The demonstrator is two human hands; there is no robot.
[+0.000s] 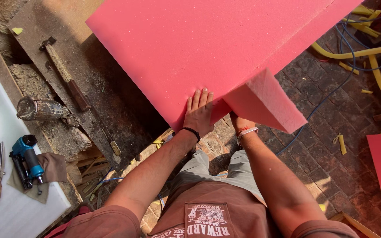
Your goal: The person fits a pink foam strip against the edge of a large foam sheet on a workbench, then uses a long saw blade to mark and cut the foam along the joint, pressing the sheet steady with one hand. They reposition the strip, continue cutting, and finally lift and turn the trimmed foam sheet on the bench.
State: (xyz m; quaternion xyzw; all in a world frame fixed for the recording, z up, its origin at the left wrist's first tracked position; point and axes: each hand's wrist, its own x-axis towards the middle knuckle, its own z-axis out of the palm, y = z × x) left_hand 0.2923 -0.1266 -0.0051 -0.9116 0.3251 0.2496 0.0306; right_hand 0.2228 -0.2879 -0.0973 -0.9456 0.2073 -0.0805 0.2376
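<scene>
While held above the brick floor (pixel 314 145), large pink foam sheet (pixel 190 48) pressed flat under open left hand (pixel 198 112); right hand (pixel 239 121) mostly hidden beneath partly separated foam wedge (pixel 265 103), grip indiscernible; separation incomplete.

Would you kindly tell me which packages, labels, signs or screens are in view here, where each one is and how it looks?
Printed patch: on the front of the person's brown shirt, bottom centre; rectangular, pale lettering and a small figure on brown.
Clear wrapped bundle: left, on the dusty boards beside the white table; cylindrical, shiny; contents unclear.
No signs or screens.
</scene>
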